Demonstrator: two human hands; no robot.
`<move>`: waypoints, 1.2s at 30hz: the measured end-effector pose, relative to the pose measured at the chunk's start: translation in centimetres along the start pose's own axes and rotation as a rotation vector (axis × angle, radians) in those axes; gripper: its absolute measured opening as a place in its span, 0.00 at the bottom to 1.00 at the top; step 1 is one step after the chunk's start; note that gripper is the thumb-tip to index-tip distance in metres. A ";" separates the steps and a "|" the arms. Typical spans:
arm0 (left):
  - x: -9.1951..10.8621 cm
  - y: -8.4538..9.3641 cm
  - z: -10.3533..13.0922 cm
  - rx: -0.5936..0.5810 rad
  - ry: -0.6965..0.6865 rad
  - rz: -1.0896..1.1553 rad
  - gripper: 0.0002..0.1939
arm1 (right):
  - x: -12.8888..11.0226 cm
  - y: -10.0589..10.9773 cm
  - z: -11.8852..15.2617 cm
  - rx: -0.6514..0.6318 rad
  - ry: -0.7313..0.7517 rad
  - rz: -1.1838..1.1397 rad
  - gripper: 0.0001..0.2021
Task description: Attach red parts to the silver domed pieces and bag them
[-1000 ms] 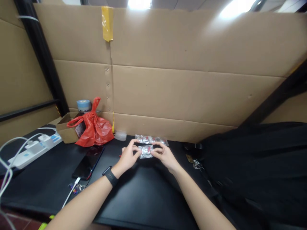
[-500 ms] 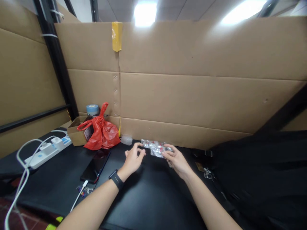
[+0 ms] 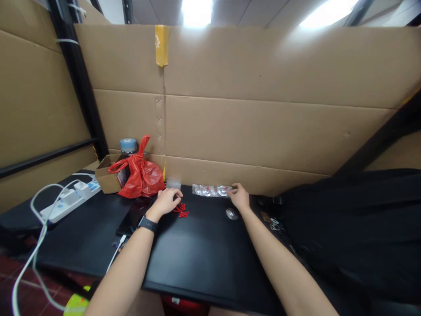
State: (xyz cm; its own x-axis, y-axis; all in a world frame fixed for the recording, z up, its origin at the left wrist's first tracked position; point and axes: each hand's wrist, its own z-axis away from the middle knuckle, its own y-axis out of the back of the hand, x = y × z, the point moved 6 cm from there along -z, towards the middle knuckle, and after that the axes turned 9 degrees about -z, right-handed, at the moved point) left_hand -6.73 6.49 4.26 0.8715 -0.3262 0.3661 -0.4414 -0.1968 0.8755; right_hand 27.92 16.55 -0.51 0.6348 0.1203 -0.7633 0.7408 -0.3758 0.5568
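Note:
Along the base of the cardboard wall lies a row of clear plastic packets (image 3: 210, 190) with round clear pieces and bits of red inside. My right hand (image 3: 239, 196) has its fingertips closed at the right end of this row, on the edge of the last packet. A round clear piece (image 3: 232, 214) lies on the black table just below that hand. My left hand (image 3: 167, 200) hangs palm down with bent, parted fingers and holds nothing visible. Close to its fingertips is a small heap of red cords (image 3: 182, 210).
A red plastic bag (image 3: 141, 175), an open cardboard box (image 3: 108, 179) and a white power strip (image 3: 66, 204) stand at left. The dark phone (image 3: 128, 221) is partly behind my left forearm. Small metal rings (image 3: 276, 224) lie at right, near black cloth (image 3: 355, 237).
My right hand has set the packet down in the row by the wall. My left hand has moved left, away from the packets. Red cords and a round clear piece now show on the table.

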 end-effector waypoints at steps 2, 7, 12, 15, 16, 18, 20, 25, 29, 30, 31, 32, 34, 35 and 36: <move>0.0 -0.3 0.2 -0.063 -0.051 -0.012 0.06 | -0.3 -0.2 0.5 0.038 0.000 0.117 0.18; 1.0 -1.7 0.8 -0.124 -0.140 -0.045 0.09 | -1.2 0.1 2.1 -0.026 0.046 0.286 0.15; 0.8 -2.7 0.9 -0.040 -0.031 -0.174 0.21 | -1.3 1.4 5.7 -0.290 0.142 0.195 0.17; 0.7 -3.2 0.9 -0.092 -0.019 -0.186 0.20 | -1.2 2.6 8.7 -0.303 0.133 0.207 0.27; 0.7 -3.2 0.8 -0.097 -0.020 -0.185 0.19 | -1.1 3.2 9.5 -0.245 0.106 0.248 0.28; 0.6 -3.1 0.8 -0.100 -0.025 -0.185 0.18 | -1.2 3.7 10.8 -0.175 0.083 0.291 0.28; 0.7 -3.1 0.8 -0.097 -0.031 -0.192 0.18 | -1.9 3.6 11.5 -0.171 0.123 0.299 0.26; 1.1 -2.6 1.1 -0.088 -0.045 -0.225 0.18 | -2.6 3.0 11.5 -0.202 0.184 0.266 0.24; 1.6 -2.1 1.1 -0.105 -0.060 -0.248 0.16 | -2.1 2.5 10.9 -0.230 0.191 0.249 0.27; 1.6 -2.0 1.0 -0.103 -0.059 -0.256 0.14 | -2.0 2.4 10.8 -0.241 0.190 0.251 0.25; 1.6 -1.9 1.0 -0.098 -0.056 -0.266 0.12 | -1.9 2.3 10.6 -0.249 0.190 0.253 0.24; 1.6 -1.9 1.0 -0.089 -0.050 -0.277 0.10 | -1.9 2.2 10.4 -0.254 0.193 0.256 0.23; 1.6 -1.9 0.9 -0.071 -0.033 -0.299 0.07 | -2.0 2.1 10.0 -0.261 0.201 0.259 0.22; 1.6 -2.0 0.9 -0.064 -0.025 -0.306 0.06 | -2.0 2.1 9.8 -0.264 0.201 0.257 0.21; 1.6 -2.1 0.9 -0.058 -0.019 -0.310 0.06 | -2.0 2.1 9.6 -0.268 0.197 0.250 0.21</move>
State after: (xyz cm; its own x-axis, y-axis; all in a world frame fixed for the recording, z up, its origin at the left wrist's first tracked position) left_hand -4.64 5.55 2.75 0.9582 -0.2764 0.0734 -0.1418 -0.2363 0.9613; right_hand 26.14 6.65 -0.99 0.8133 0.2390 -0.5305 0.5726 -0.1669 0.8026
